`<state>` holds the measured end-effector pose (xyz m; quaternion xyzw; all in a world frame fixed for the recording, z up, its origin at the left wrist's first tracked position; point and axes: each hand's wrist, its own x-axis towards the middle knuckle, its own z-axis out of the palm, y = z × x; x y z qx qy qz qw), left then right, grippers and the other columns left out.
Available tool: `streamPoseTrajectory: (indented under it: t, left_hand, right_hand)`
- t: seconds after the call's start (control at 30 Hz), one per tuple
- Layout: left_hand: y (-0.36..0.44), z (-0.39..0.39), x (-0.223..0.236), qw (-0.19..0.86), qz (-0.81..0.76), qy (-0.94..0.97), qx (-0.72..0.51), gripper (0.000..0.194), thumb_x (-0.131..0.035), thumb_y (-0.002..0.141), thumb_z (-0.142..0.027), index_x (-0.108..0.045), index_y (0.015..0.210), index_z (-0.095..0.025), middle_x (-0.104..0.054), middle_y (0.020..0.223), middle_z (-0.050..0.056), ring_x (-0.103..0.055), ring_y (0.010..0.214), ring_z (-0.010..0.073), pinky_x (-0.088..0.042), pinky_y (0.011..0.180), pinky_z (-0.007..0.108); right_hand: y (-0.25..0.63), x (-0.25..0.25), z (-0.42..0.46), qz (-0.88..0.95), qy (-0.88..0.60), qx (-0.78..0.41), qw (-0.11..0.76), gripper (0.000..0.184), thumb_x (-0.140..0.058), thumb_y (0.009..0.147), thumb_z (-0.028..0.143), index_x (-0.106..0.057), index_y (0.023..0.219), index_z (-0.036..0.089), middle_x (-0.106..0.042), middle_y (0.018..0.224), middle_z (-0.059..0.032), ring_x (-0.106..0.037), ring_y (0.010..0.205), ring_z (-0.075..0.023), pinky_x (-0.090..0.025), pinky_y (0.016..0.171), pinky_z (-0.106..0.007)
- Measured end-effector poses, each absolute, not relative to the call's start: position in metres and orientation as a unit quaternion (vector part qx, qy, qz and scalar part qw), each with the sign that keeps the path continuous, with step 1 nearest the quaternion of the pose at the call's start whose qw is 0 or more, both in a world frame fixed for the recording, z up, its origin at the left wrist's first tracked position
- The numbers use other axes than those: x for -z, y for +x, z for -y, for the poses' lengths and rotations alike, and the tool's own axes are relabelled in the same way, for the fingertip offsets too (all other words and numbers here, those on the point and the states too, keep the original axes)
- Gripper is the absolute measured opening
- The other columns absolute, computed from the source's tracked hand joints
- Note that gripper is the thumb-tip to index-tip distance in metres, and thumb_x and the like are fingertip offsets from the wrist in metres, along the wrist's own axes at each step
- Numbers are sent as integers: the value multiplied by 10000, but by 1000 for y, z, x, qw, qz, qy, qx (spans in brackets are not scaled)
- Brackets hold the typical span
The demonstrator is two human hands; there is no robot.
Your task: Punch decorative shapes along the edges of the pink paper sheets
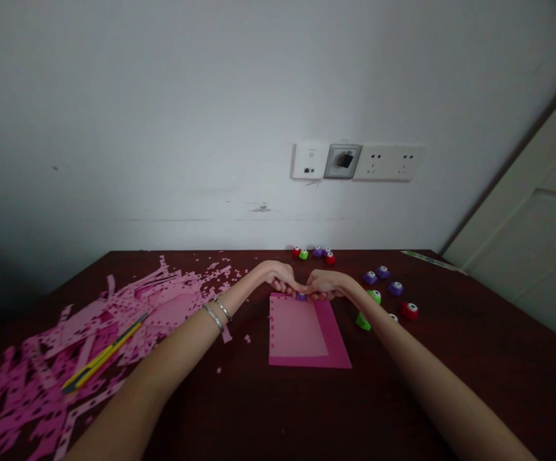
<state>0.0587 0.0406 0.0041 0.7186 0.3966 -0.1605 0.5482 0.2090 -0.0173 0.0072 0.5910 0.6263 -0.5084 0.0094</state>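
My left hand (280, 275) and my right hand (324, 282) meet at the far edge of the paper, fingers curled and thumbs together. Between them a small purple craft punch (301, 296) is gripped, mostly covered by the fingers. It sits on the top edge of a light pink sheet (299, 330), which lies over a larger dark pink sheet (335, 336). A row of small punched shapes runs down the left edge of the light sheet. The shape being cut under the punch is hidden.
Pink paper scraps (90, 339) heap on the left, with a yellow utility knife (105, 352) on top. More punches stand at the back, such as a red one (330, 258), and right, such as another red one (409, 310). A ruler-like strip (431, 260) lies back right. Behind is a wall.
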Motion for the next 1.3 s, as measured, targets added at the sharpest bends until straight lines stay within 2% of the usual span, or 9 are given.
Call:
streamPoseTrajectory:
  t: [0.33, 0.63, 0.9, 1.1, 1.3]
  left_hand:
    - [61, -44, -2, 562, -382, 710, 185, 523, -757, 387, -599, -624, 514, -109, -454, 503, 10, -249, 399, 21, -167, 370, 185]
    - [58, -34, 0, 552, -422, 709, 121, 546, -783, 321, -568, -578, 511, -99, -469, 509, -4, -287, 410, 22, -166, 380, 187]
    - [53, -23, 1, 571, -419, 702, 70, 556, -775, 332, -577, -559, 521, -101, -484, 521, -7, -296, 405, 19, -157, 379, 189]
    - [46, -21, -3, 495, -417, 761, 48, 571, -713, 400, -648, -582, 559, -115, -477, 495, -18, -348, 411, 46, -218, 395, 207]
    - [37, -12, 6, 424, -417, 803, -38, 550, -640, 511, -681, -547, 542, -139, -416, 440, -38, -352, 395, 62, -259, 404, 222]
  right_hand:
    - [206, -13, 12, -609, 587, 531, 48, 310, -618, 742, 298, -510, 519, 112, -434, 401, 62, -301, 316, -2, -210, 336, -132]
    - [201, -12, 12, -617, 613, 489, 65, 279, -575, 767, 235, -499, 523, 121, -406, 381, 70, -300, 308, -12, -213, 339, -145]
    - [202, -12, 14, -624, 609, 486, 65, 295, -535, 785, 217, -476, 510, 129, -410, 392, 62, -303, 320, -18, -219, 348, -149]
    - [207, -12, 17, -647, 600, 469, 51, 297, -537, 787, 247, -509, 518, 124, -420, 396, 57, -318, 324, -24, -225, 349, -162]
    - [211, -18, 18, -652, 586, 480, 41, 351, -571, 775, 386, -501, 543, 133, -396, 411, 69, -278, 321, -13, -189, 332, -157]
